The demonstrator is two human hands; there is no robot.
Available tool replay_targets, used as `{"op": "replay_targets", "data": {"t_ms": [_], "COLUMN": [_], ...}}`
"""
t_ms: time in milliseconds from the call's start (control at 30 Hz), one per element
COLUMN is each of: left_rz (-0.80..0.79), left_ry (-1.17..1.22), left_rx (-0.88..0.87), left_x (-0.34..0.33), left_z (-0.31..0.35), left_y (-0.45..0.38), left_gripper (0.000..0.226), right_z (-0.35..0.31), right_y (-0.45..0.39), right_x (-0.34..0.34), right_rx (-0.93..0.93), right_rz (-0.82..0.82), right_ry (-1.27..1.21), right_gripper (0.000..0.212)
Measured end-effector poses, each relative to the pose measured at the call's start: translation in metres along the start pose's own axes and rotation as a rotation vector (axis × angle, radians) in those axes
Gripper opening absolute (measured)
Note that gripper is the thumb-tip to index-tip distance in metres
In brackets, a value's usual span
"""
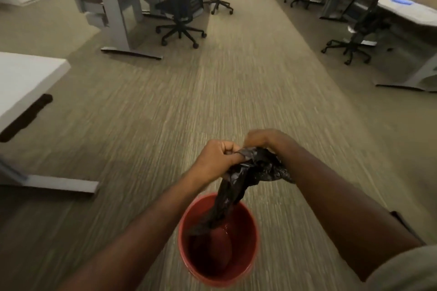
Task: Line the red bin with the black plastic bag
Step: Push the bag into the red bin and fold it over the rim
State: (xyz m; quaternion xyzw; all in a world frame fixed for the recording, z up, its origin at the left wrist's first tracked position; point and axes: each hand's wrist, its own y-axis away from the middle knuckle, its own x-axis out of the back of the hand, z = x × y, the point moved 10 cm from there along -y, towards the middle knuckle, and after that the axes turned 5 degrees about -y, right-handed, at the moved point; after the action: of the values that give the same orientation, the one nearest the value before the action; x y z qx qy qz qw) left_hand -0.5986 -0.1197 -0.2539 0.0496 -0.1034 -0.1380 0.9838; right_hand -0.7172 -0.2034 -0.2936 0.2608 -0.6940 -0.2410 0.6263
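Left hand [216, 157]: grip closed tight on the top of the black bag [238, 179].
Right hand [266, 140]: grip closed on the bag's bunched top too.
Black bag: hangs down, bottom end inside the red bin [250, 253].
Red bin: stands on the carpet floor [146, 125], under both hands.

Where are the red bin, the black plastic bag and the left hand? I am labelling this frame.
red bin [252, 253], head view, right inner wall.
black plastic bag [233, 188], head view, hanging twisted middle.
left hand [216, 159], head view, back of the fist.

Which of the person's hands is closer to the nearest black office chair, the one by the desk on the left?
Left. The left hand is on the black swivel office chair's side, gripping the crumpled black plastic bag; the right hand grips it further right.
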Motion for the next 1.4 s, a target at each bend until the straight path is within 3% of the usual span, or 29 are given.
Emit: {"op": "replay_targets", "data": {"t_ms": [167, 300, 433, 567, 733, 800, 867, 900, 1000, 1167, 1300, 1400], "left_rz": [-0.144, -0.232, -0.237, -0.177, -0.020, 0.083, 0.171, 0.191, 0.186, 0.090, 0.068, 0.196], "left_ry": [-0.070, -0.088, 0.016, 0.197, 0.420, 0.484, 0.492, 0.476, 0.415, 0.230, 0.231, 0.292], "left_rx": [-0.022, 0.040, 0.120, 0.100, 0.091, 0.057, 0.007, -0.013, -0.032, -0.021, 0.036, 0.140], "left_x": [-0.015, -0.031, -0.041, -0.054, -0.057, -0.051, -0.047, -0.048, -0.055, -0.061, -0.054, -0.033], "left_z": [-0.054, -0.118, -0.180, -0.212, -0.225, -0.224, -0.219, -0.217, -0.214, -0.221, -0.238, -0.263], "left_y": [-0.015, -0.014, -0.016, -0.015, -0.008, -0.005, -0.001, 0.000, 0.007, 0.013, 0.018, 0.019], "left_gripper": [0.012, 0.015, 0.008, 0.012, 0.016, 0.017, 0.020, 0.021, 0.023, 0.046, 0.056, 0.050], "right_z": [0.012, 0.030, 0.049, 0.059, 0.087, 0.101, 0.099, 0.090, 0.059, 0.030, 0.037, 0.048], "right_y": [-0.029, -0.027, -0.003, 0.012, 0.018, 0.032, 0.052, 0.053, 0.035, 0.002, 0.001, 0.011], "right_x": [-0.045, -0.067, -0.082, -0.122, -0.169, -0.174, -0.163, -0.157, -0.162, -0.197, -0.199, -0.200], "right_rx": [0.019, 0.050, 0.186, 0.262, 0.185, 0.090, 0.093, 0.134, 0.193, 0.205, 0.266, 0.312], "right_rz": [0.047, 0.233, 0.452, 0.603, 0.746, 0.966, 1.166, 1.155, 0.921, 0.568, 0.579, 0.623], "right_ry": [-0.036, -0.410, -0.667, -0.863, -1.334, -1.286, -1.069, -0.987, -0.929, -1.017, -1.125, -1.191], "right_gripper": [0.020, 0.053, 0.048, 0.035, 0.054, 0.043, 0.025, 0.034, 0.059, 0.031, 0.021, 0.016]}}
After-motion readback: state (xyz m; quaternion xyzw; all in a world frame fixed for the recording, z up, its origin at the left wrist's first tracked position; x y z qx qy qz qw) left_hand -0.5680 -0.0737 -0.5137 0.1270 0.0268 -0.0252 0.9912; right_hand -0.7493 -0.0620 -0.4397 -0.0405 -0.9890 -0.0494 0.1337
